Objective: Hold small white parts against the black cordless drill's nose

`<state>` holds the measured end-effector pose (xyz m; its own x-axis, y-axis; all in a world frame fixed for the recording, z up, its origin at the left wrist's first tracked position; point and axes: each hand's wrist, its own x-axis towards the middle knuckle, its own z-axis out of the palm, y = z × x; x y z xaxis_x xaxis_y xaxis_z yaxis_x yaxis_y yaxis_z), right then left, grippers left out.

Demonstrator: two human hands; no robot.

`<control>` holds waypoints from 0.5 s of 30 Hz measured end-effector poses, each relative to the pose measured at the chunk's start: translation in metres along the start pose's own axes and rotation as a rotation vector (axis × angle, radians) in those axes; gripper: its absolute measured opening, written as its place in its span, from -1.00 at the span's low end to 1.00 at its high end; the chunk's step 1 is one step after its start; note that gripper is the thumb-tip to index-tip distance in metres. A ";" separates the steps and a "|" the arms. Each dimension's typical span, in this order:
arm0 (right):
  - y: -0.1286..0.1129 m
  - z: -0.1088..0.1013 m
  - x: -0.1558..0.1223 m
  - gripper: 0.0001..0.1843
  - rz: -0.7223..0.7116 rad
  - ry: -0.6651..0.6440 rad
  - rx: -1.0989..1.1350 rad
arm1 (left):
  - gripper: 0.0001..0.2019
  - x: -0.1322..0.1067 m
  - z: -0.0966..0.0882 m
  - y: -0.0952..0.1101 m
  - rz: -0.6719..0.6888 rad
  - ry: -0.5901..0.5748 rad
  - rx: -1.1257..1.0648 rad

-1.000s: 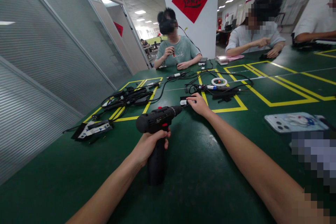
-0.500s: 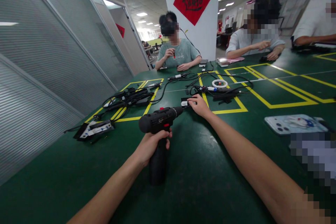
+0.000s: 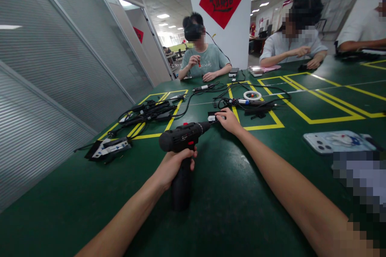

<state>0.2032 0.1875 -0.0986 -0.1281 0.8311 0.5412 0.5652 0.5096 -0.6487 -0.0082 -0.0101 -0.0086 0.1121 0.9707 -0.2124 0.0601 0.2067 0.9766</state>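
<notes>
My left hand [image 3: 175, 164] is wrapped round the grip of a black cordless drill [image 3: 182, 144] with red buttons. The drill stands upright on the green table [image 3: 90, 196], its chuck pointing right towards a small black and white part [image 3: 212, 118]. My right hand [image 3: 229, 120] reaches forward and rests on that part, fingers curled onto it, holding it against the table just in front of the drill's tip.
Tangled black cables and tools [image 3: 147, 111] lie at the left. A white tape ring [image 3: 252, 95] and more tools lie behind my right hand. A phone [image 3: 337, 141] rests at the right. Three people sit along the far edge. Yellow lines mark the table.
The drill and my left hand have shifted slightly right and up since a second ago. My right hand stays on the small part.
</notes>
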 end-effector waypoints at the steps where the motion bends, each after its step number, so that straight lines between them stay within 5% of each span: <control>1: 0.000 0.000 0.000 -0.72 -0.005 0.001 0.000 | -0.77 0.000 0.000 0.000 0.000 0.002 0.001; 15: 0.000 0.000 -0.001 -0.72 0.007 0.003 0.000 | -0.77 0.001 0.000 -0.001 0.016 0.003 -0.017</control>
<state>0.2030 0.1873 -0.0992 -0.1217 0.8339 0.5383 0.5664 0.5037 -0.6522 -0.0080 -0.0088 -0.0095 0.1095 0.9743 -0.1971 0.0419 0.1936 0.9802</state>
